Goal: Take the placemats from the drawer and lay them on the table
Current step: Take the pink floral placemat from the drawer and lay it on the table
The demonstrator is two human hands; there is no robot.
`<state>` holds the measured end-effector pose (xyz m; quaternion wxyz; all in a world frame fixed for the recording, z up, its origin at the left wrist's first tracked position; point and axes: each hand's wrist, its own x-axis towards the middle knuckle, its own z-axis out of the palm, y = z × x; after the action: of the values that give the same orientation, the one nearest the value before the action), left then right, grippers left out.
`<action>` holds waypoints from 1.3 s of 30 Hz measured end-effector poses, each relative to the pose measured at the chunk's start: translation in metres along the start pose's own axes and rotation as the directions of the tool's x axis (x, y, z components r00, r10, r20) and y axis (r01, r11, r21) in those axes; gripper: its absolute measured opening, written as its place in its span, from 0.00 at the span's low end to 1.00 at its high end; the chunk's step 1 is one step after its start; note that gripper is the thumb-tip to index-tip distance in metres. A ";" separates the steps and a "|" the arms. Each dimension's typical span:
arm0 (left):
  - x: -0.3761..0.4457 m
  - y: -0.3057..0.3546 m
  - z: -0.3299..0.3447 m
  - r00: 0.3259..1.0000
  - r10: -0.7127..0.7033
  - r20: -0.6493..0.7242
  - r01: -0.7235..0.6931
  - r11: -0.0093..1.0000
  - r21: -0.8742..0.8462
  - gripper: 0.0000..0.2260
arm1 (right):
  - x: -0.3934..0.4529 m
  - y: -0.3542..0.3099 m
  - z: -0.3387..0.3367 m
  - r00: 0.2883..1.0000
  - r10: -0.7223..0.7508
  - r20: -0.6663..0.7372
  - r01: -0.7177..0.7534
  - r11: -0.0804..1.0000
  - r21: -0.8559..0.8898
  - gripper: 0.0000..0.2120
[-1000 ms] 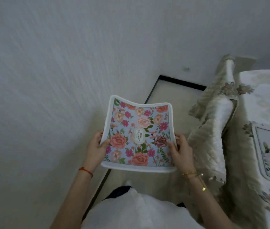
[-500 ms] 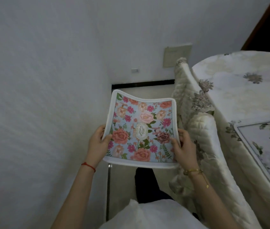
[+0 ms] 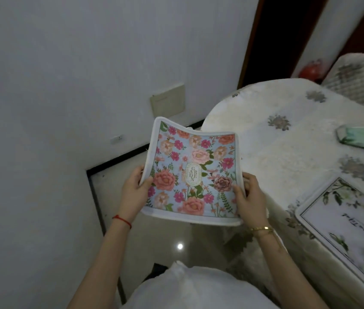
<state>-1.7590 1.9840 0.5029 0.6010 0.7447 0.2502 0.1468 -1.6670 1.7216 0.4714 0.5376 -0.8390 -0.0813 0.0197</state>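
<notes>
**Two hands, one mat, held in mid-air**

Both bare forearms reach forward from the bottom of the view, elbows low, wrists raised. The left hand (image 3: 134, 191) grips the left edge of a floral placemat (image 3: 193, 175), thumb lying across its printed face and fingers curled behind. The right hand (image 3: 249, 198) grips the opposite edge the same way, thumb on top near the lower right corner. A red thread bracelet (image 3: 122, 220) circles the left wrist; a thin gold bracelet (image 3: 262, 229) circles the right. The hands sit level, well apart.
</notes>
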 end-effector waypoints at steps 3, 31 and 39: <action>0.069 0.009 0.026 0.993 0.007 0.119 -0.009 1.000 0.013 0.11 | 0.038 0.003 -0.003 0.991 0.059 -0.122 -0.063 0.998 -0.030 0.12; 0.416 -0.033 0.362 0.548 -0.152 0.823 -0.064 0.973 0.223 0.14 | 0.259 0.152 -0.010 0.509 0.574 -0.641 -0.697 0.712 0.083 0.15; 0.422 -0.049 0.366 0.614 -0.107 0.782 -0.199 0.938 0.284 0.19 | 0.250 0.174 -0.005 0.496 0.601 -0.626 -0.720 0.688 0.091 0.14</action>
<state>-1.2275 1.9222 0.3350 0.5057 0.8320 -0.0370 -0.2251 -1.3995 1.6854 0.3295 0.4041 -0.8084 0.4243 -0.0553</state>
